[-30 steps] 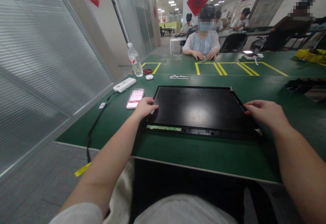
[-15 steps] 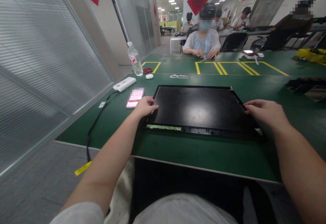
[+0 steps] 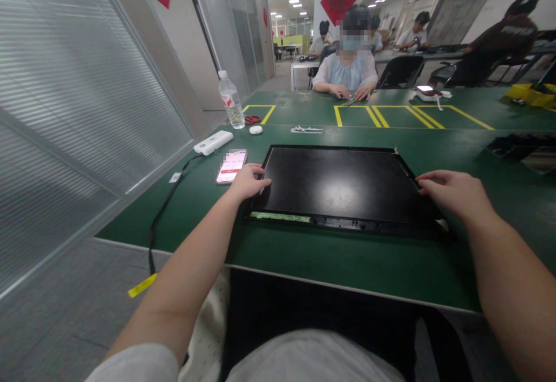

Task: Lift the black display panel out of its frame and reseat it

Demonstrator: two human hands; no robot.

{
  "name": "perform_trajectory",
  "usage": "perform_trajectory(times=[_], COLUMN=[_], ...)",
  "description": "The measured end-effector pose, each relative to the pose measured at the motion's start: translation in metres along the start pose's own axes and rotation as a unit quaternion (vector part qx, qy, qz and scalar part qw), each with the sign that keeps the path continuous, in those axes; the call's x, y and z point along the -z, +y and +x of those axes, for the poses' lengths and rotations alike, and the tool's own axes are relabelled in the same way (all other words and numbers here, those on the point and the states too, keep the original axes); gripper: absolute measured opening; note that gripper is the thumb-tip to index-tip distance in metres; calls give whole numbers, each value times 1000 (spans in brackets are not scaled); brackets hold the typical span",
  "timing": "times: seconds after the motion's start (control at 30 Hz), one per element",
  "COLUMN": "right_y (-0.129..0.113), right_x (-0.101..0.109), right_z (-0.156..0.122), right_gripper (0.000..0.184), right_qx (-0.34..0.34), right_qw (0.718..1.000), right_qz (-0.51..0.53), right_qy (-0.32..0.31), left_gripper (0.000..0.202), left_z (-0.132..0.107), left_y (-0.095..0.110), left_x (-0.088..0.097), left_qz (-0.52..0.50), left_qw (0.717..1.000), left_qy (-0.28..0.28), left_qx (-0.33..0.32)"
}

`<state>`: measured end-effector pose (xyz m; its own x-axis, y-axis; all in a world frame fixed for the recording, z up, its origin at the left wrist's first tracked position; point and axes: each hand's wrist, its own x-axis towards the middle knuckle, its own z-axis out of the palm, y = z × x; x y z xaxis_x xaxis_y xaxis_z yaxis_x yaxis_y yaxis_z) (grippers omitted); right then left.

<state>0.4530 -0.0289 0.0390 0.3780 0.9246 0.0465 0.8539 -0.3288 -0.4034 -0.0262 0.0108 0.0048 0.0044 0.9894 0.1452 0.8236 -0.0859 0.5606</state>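
Observation:
A black flat display panel [image 3: 343,188] lies flat on the green table [image 3: 330,257] in front of me, with a green circuit strip [image 3: 280,217] along its near left edge. My left hand [image 3: 247,182] curls over the panel's left edge, fingers gripping it. My right hand [image 3: 456,193] rests on the panel's right edge, fingers bent onto the frame. Both hands hold the panel by its sides.
Left of the panel lie a phone [image 3: 231,166], a white power bank [image 3: 213,142] with a black cable [image 3: 163,208], a water bottle [image 3: 230,102], red scissors [image 3: 251,120] and small white parts [image 3: 306,130]. A seated person [image 3: 347,66] works at the far table with yellow markings.

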Motion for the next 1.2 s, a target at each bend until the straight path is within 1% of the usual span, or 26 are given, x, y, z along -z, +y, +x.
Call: perform_trajectory(times=[0.37,0.57,0.7,0.93,1.2], right_y=[-1,0,0,-1,-3], right_x=[0,0,0,0,1], right_z=[0,0,0,-1,-2], right_gripper=[32,33,33,35,33], right_qx=[-3,16,21,14,16], right_qw=[1000,1000,1000,1000,1000], right_qz=[-2,0,-5,-11,1], right_qy=[4,6,12,2,9], left_gripper=[30,33,33,36,36], left_z=[1,1,1,0,-1], left_y=[-1,-2,-1,2,2], left_x=[0,0,0,1,2], left_qz=[-4,-11,-6,18,24], left_qw=[1000,1000,1000,1000,1000], left_qy=[-1,3,1,-2,-5], left_qx=[-1,-2,-4,-11,-16])
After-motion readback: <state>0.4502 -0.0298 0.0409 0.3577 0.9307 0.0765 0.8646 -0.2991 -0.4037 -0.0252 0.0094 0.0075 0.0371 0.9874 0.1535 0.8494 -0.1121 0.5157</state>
